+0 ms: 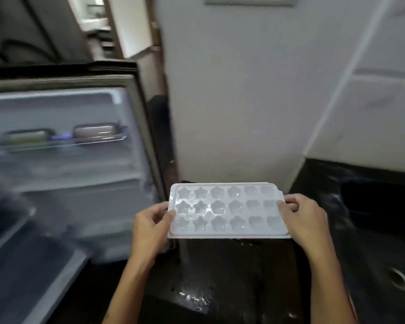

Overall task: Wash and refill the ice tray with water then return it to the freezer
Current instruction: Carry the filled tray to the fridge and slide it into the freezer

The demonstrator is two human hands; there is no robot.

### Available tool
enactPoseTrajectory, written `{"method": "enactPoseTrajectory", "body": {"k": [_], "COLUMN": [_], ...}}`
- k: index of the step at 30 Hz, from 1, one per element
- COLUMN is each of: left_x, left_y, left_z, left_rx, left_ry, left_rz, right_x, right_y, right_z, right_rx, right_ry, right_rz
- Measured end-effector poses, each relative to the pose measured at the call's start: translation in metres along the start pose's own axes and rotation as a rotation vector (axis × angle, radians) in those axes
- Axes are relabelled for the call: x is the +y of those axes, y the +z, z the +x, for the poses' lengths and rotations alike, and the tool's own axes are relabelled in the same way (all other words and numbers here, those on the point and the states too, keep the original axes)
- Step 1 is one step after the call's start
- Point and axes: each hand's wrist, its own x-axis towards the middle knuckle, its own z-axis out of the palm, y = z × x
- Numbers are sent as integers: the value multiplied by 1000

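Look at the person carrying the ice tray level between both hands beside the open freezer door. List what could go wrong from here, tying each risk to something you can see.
1. The ice tray is gripped only at its short ends by the left hand and right hand; any tilt could spill whatever the moulds hold.
2. The dark counter below looks wet, so the tray might slide if set down.
3. The open freezer door stands close on the left; the tray could knock it.

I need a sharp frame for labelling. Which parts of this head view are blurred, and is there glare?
Head view: the ice tray and both hands, left hand and right hand, are fairly sharp; the open freezer at left is motion-smeared; glare spots sit on the wet black counter; edges bend from the wide lens.
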Motion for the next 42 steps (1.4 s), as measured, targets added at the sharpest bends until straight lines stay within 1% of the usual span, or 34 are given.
{"method": "enactPoseTrajectory", "body": {"k": [4,7,13,17,22,25,30,35,40,42], "left_x": [-3,-7,-34,-45,-48,-46,-49,-52,-52,-53], "left_y": [-54,-95,-175,-229,-298,-342,-414,-483,-545,-570], "left_z": [-10,-24,-42,-42,-26,-14,10,39,69,83], "left_rx": [276,434,719,854,961,1029,1076,1142,1237,1263], "left_ry": [-30,-62,-174,-197,-197,-207,-201,-277,-359,-388], "left_rz": [5,17,67,56,36,74,181,283,424,429], "right_x": [-51,-91,-165,-216,-290,-332,-397,-460,-519,-540], "right_y": [55,96,180,234,303,341,403,457,510,531], "right_z": [18,15,-13,-37,-66,-81,-108,-132,-158,-167], "right_rx": [-186,-324,-551,-626,-680,-711,-737,-740,-698,-703], "right_ry": [-197,-310,-513,-635,-740,-796,-863,-928,-987,-996], "right_rz": [-13,5,12,-1,17,54,110,141,186,203]}}
